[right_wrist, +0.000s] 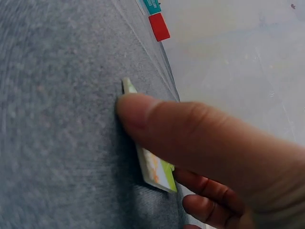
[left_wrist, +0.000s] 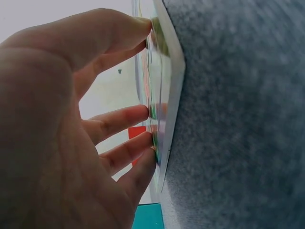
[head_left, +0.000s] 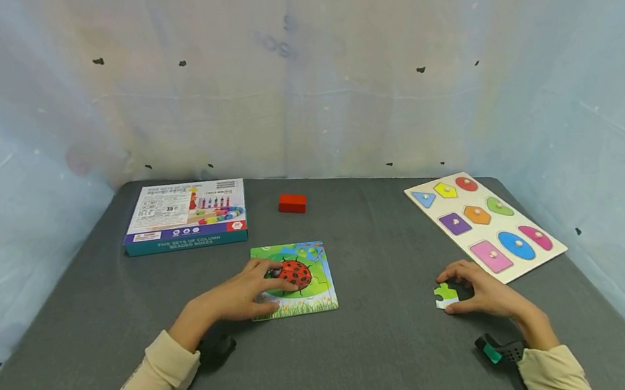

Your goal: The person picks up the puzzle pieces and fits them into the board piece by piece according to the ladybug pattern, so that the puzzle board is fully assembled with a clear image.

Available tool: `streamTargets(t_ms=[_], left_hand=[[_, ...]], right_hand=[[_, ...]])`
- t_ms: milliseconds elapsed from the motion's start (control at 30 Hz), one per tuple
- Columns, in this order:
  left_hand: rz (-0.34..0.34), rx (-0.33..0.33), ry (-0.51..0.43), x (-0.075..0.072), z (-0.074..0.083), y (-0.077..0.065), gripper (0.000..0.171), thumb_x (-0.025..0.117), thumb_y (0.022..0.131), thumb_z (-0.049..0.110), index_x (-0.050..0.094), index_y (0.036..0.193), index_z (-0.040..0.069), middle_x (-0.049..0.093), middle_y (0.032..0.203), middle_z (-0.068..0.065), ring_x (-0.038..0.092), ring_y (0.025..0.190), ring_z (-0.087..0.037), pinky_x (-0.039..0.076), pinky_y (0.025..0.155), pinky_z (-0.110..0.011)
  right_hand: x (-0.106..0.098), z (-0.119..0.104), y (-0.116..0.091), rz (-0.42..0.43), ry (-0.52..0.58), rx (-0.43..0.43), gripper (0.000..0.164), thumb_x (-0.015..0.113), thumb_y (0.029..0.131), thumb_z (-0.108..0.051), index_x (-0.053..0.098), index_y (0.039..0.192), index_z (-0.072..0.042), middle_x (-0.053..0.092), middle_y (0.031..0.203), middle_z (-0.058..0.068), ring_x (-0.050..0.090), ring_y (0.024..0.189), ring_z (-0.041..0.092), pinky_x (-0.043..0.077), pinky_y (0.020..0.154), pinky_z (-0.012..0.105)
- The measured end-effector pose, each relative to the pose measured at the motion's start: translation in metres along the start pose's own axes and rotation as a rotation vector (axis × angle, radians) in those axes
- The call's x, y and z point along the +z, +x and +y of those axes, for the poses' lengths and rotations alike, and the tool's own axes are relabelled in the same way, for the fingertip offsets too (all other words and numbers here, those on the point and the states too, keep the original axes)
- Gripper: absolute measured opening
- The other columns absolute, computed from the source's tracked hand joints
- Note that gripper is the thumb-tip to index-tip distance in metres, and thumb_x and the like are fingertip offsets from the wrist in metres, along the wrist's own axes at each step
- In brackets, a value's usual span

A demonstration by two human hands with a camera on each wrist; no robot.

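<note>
A square ladybug jigsaw puzzle [head_left: 318,280] lies flat in front of me, left of the middle. Spread over its left part is my left hand [head_left: 239,295], fingertips and thumb resting on the picture side; the left wrist view has them right at the surface of the puzzle board [left_wrist: 172,90]. Well to the right, my right hand [head_left: 481,292] pinches a green and white puzzle piece [head_left: 447,295] between thumb and fingers. In the right wrist view the thumb covers part of the puzzle piece [right_wrist: 161,174], which is tilted close over the dark tabletop.
A beaded-boxes game box [head_left: 185,214] lies at the back left. Right of it sits a red block [head_left: 293,203]. A wooden shape board [head_left: 459,244] with knobbed pieces lies just beyond my right hand. Pale sheeting [head_left: 295,76] rises behind the grey table [head_left: 374,361].
</note>
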State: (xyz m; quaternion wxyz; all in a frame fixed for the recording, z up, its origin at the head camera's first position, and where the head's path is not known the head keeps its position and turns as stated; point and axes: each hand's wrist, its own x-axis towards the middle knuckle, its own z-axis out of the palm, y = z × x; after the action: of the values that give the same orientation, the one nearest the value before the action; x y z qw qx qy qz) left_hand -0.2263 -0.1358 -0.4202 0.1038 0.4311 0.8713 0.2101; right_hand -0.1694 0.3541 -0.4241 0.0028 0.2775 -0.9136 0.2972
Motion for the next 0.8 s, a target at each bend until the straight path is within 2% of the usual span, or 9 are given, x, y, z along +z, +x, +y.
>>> streamTargets(t_ms=[133, 367, 633, 800], left_hand=[[-0.002, 0.003, -0.003, -0.001, 0.003, 0.000, 0.039, 0.059, 0.092, 0.026, 0.055, 0.130, 0.030, 0.029, 0.147, -0.011, 0.022, 0.132, -0.035, 0.033, 0.097, -0.057], [-0.002, 0.014, 0.012, 0.000, 0.003, -0.001, 0.038, 0.059, 0.092, 0.027, 0.055, 0.129, 0.029, 0.035, 0.144, -0.012, 0.024, 0.130, -0.036, 0.034, 0.097, -0.057], [-0.002, 0.006, 0.018, -0.001, 0.002, 0.000, 0.038, 0.060, 0.091, 0.028, 0.056, 0.129, 0.030, 0.036, 0.144, -0.011, 0.025, 0.130, -0.035, 0.033, 0.097, -0.056], [-0.002, 0.007, 0.010, -0.001, 0.002, 0.001, 0.038, 0.061, 0.091, 0.028, 0.056, 0.129, 0.031, 0.036, 0.144, -0.011, 0.025, 0.129, -0.035, 0.034, 0.097, -0.056]], right_hand=[[0.000, 0.000, 0.001, 0.006, -0.012, -0.018, 0.046, 0.081, 0.071, -0.014, 0.059, 0.111, -0.005, 0.057, 0.109, 0.009, 0.047, 0.093, 0.018, 0.041, 0.079, 0.026], [0.001, -0.001, 0.003, 0.013, -0.022, -0.026, 0.045, 0.081, 0.072, -0.015, 0.059, 0.109, -0.004, 0.058, 0.104, 0.008, 0.047, 0.089, 0.015, 0.040, 0.077, 0.025], [0.001, -0.032, 0.011, 0.022, -0.006, -0.018, 0.045, 0.079, 0.070, -0.003, 0.058, 0.109, 0.006, 0.060, 0.100, 0.015, 0.050, 0.084, 0.028, 0.043, 0.075, 0.027], [0.007, -0.026, 0.025, -0.006, 0.000, -0.036, 0.046, 0.080, 0.073, -0.012, 0.058, 0.112, 0.000, 0.060, 0.104, 0.007, 0.050, 0.087, 0.020, 0.043, 0.078, 0.025]])
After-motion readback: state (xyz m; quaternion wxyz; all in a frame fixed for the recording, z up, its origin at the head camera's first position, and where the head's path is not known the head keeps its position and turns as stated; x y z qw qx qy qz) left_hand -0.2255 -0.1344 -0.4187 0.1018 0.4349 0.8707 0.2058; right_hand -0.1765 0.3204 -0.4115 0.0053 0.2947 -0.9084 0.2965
